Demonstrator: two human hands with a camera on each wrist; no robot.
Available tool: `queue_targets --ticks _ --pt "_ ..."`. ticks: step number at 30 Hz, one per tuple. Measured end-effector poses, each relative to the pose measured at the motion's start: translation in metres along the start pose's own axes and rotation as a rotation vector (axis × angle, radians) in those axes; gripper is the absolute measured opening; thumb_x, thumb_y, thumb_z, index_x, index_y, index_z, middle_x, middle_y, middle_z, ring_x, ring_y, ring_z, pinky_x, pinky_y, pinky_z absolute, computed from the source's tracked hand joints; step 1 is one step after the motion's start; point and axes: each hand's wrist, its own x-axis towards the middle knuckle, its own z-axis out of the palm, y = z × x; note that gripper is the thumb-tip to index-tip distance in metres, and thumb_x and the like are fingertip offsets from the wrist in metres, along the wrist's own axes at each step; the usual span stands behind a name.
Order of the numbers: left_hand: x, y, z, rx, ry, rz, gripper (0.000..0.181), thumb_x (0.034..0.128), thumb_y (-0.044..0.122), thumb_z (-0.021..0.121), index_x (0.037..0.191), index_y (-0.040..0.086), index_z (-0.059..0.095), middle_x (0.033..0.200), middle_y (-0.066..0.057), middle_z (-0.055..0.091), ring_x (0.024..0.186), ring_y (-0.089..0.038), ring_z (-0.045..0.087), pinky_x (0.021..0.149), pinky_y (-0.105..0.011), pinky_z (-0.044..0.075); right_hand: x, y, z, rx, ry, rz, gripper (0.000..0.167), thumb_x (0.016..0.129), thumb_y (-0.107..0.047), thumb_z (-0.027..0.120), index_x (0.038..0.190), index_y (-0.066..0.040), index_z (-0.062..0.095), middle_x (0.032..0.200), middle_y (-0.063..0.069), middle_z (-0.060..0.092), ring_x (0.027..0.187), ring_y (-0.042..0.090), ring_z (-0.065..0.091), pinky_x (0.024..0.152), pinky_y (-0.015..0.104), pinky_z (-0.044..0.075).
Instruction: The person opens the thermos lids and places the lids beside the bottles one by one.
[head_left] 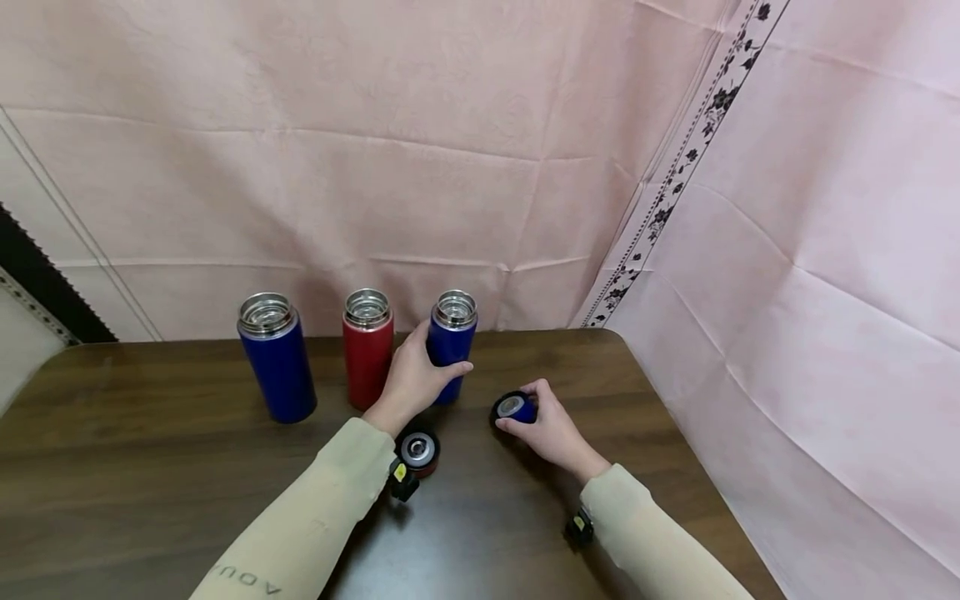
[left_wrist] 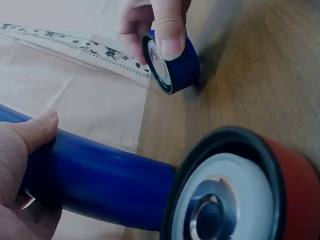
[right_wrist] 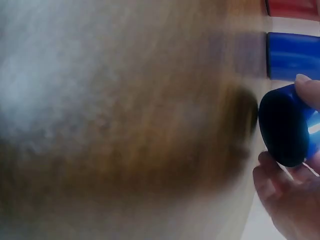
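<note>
My left hand [head_left: 414, 372] grips the body of a slim blue vacuum flask [head_left: 452, 333], which stands upright with its steel mouth uncovered. To the right, my right hand [head_left: 553, 427] pinches a blue flask lid [head_left: 517, 407] between thumb and fingers; the lid is tilted on its side, its pale inner face toward the left wrist view. Below my left wrist lies a red flask lid [head_left: 418, 451], inner side up, large in the left wrist view's lower right corner. A red flask [head_left: 367, 354] stands upright and open-mouthed just left of the held flask.
A wider blue flask [head_left: 279, 367], also without a lid, stands farther left on the wooden table [head_left: 150, 467]. Pink cloth [head_left: 450, 167] hangs behind the table and along its right side. The flasks stand near the table's back edge.
</note>
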Motion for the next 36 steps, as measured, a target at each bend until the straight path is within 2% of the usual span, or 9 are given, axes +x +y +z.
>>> queue_targets --ticks 8,15,21,26,36 --pt "-0.002 -0.001 0.006 -0.021 0.011 -0.023 0.085 0.0781 0.043 0.079 0.147 0.02 0.034 0.137 -0.007 0.051 0.122 -0.027 0.052 0.103 -0.052 0.039 0.0 -0.007 -0.002 -0.184 -0.016 -0.066 0.07 0.078 -0.04 0.081 0.134 -0.007 0.054 0.118 0.005 0.057 0.102 0.018 0.056 0.09 0.04 0.049" --pt "-0.003 0.0 0.012 -0.005 0.039 -0.054 0.083 0.078 0.04 0.08 0.145 0.022 0.035 0.137 -0.005 0.051 0.122 -0.026 0.052 0.103 -0.051 0.038 -0.002 -0.006 -0.004 -0.278 -0.056 -0.113 0.066 0.077 -0.036 0.082 0.128 -0.003 0.057 0.116 0.008 0.059 0.103 0.019 0.058 0.091 0.04 0.048" --pt "-0.004 0.001 0.006 0.013 0.027 -0.065 0.084 0.0792 0.04 0.079 0.146 0.02 0.032 0.14 -0.006 0.047 0.125 -0.028 0.049 0.104 -0.053 0.037 -0.004 -0.006 -0.001 -0.307 -0.058 -0.135 0.062 0.075 -0.035 0.084 0.124 -0.005 0.059 0.113 0.006 0.06 0.101 0.017 0.058 0.09 0.038 0.049" --pt "-0.003 0.002 0.006 0.015 0.027 -0.072 0.084 0.079 0.038 0.08 0.145 0.018 0.033 0.139 -0.008 0.046 0.125 -0.029 0.048 0.104 -0.054 0.036 -0.004 -0.008 0.003 -0.34 -0.04 -0.156 0.065 0.077 -0.035 0.083 0.126 -0.001 0.057 0.116 0.012 0.06 0.103 0.024 0.058 0.092 0.042 0.048" --pt "0.002 0.003 0.01 0.025 -0.001 -0.094 0.086 0.0798 0.04 0.078 0.147 0.021 0.029 0.141 -0.006 0.044 0.127 -0.029 0.047 0.103 -0.055 0.037 -0.006 -0.013 0.006 -0.377 -0.039 -0.107 0.067 0.077 -0.035 0.082 0.127 0.001 0.056 0.119 0.015 0.059 0.104 0.025 0.058 0.092 0.043 0.049"
